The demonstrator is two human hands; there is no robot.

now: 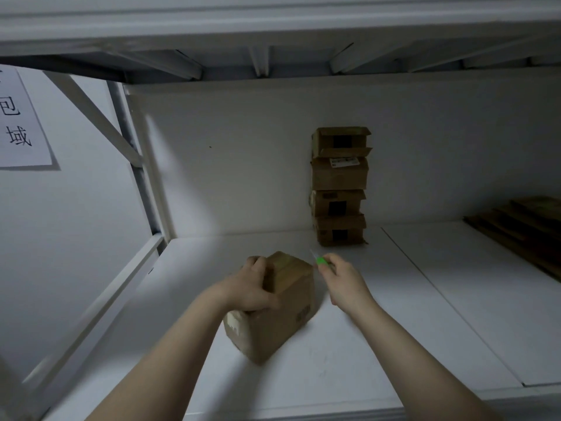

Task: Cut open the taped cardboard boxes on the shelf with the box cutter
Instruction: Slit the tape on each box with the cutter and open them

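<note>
We've got our left hand (252,284) clamped on the box (273,305) near the shelf (425,299)'s front edge, right hand (343,281) pinching the green box cutter (320,262) just beside it. Looks like we're lining up the first slice — next move probably needs the blade down on the top tape seam.

Your left arm reaches in from 7 o'clock, and your left hand (250,284) curls over the top of the cardboard box (282,323), gripping it. Your right arm enters from 5 o'clock; your right hand (343,281) pinches the box cutter (320,261), pointing to 11 o'clock.
</note>
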